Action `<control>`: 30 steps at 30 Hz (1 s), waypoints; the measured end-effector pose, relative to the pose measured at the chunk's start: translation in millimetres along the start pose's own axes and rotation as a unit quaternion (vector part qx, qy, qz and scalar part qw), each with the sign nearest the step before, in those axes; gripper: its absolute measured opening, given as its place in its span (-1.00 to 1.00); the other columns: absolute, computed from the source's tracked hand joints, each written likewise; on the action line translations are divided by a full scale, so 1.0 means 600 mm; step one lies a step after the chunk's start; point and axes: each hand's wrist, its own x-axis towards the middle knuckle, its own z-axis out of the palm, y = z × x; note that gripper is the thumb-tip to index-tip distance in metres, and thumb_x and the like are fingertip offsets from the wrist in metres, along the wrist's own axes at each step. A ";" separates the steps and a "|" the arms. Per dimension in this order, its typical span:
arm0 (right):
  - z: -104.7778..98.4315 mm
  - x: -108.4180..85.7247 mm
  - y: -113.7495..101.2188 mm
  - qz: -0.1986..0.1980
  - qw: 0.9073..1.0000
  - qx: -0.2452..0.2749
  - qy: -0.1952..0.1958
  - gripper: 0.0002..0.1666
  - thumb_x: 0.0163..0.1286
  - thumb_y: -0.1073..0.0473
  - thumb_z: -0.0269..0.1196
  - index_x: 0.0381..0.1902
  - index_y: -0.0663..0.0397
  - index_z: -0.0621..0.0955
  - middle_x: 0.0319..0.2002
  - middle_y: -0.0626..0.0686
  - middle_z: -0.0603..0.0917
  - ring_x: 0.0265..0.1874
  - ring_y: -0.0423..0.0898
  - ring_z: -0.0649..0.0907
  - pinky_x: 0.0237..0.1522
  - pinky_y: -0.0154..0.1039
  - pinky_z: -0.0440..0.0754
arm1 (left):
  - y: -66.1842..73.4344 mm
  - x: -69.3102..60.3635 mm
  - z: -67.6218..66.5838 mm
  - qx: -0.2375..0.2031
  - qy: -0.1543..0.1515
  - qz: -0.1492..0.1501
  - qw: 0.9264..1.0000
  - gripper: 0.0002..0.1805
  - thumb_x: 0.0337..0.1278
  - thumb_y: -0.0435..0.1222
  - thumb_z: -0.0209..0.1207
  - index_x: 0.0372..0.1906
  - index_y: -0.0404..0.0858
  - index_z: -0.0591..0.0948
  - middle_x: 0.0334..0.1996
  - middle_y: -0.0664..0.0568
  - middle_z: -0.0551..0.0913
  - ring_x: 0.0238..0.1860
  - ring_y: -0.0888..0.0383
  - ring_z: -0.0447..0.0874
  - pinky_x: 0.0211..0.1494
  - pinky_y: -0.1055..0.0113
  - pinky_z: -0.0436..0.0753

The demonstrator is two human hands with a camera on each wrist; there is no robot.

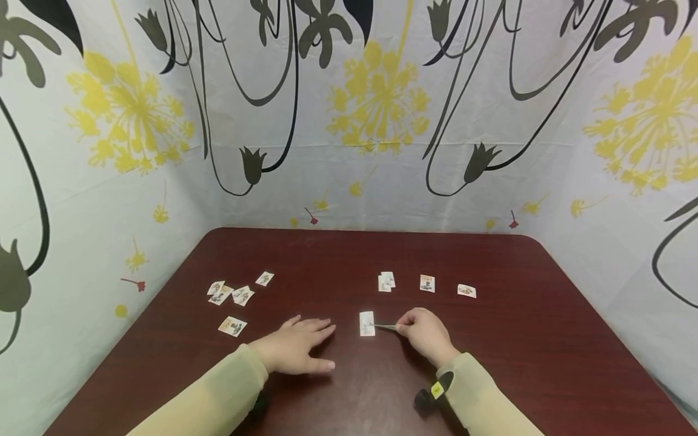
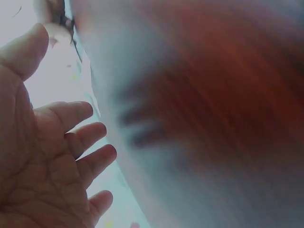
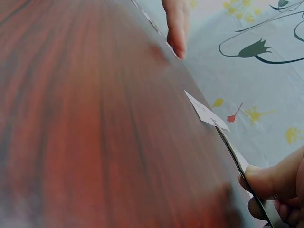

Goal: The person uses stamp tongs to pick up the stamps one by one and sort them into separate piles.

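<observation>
My right hand (image 1: 427,335) pinches a thin pair of metal tweezers (image 3: 232,154) between thumb and fingers. At the tweezers' tips is a small white card (image 1: 367,324), which looks tilted in the right wrist view; whether it touches the table cannot be told. My left hand (image 1: 297,345) holds nothing, its fingers spread and palm down over the table, left of the card. In the left wrist view, the palm and fingers of that hand show bare. A printed card (image 1: 232,326) lies nearest to the left hand's far side.
Several small picture cards (image 1: 220,295) lie in an overlapping group at the back left, with one card (image 1: 265,278) beside them. At the back right lie two overlapping cards (image 1: 386,281) and single cards (image 1: 428,283), (image 1: 466,291). A patterned cloth (image 1: 376,200) hangs behind the dark red table (image 1: 338,254).
</observation>
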 end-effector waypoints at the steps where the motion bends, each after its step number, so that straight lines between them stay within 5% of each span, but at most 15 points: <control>1: 0.000 0.000 0.001 0.002 1.000 0.001 0.000 -0.88 0.19 0.16 0.36 -0.54 -0.10 0.68 -0.38 -0.13 0.59 -0.40 -0.17 0.53 -0.26 -0.15 0.49 | -0.006 -0.006 0.000 -0.006 0.003 -0.005 1.000 -0.10 0.17 0.33 -0.01 0.46 -0.14 0.25 0.46 -0.01 0.19 0.46 0.00 0.09 0.45 -0.13 -0.06; 9: -0.003 0.002 0.006 0.014 1.000 0.007 0.004 -0.88 0.20 0.15 0.35 -0.53 -0.08 0.68 -0.38 -0.12 0.60 -0.39 -0.16 0.53 -0.26 -0.15 0.48 | -0.060 -0.067 -0.006 -0.024 0.044 -0.067 0.997 -0.11 0.17 0.27 0.06 0.42 -0.25 0.30 0.43 -0.11 0.24 0.44 -0.10 0.13 0.40 -0.24 -0.05; 18: -0.018 0.015 0.014 0.028 0.999 0.013 0.017 -0.90 0.21 0.16 0.33 -0.50 -0.08 0.70 -0.36 -0.10 0.64 -0.35 -0.14 0.56 -0.25 -0.13 0.49 | -0.125 -0.143 -0.007 -0.017 0.079 -0.157 0.984 -0.10 0.10 0.28 0.12 0.32 -0.33 0.42 0.33 -0.20 0.36 0.34 -0.20 0.28 0.34 -0.35 -0.01; 30: -0.041 0.048 0.035 0.071 0.995 0.046 0.054 -0.87 0.27 0.15 0.27 -0.42 0.01 0.72 -0.33 -0.03 0.68 -0.33 -0.05 0.58 -0.26 -0.12 0.45 | -0.152 -0.166 -0.001 -0.028 0.050 -0.185 0.981 -0.07 0.12 0.29 0.09 0.32 -0.40 0.40 0.34 -0.34 0.30 0.28 -0.33 0.32 0.29 -0.41 -0.01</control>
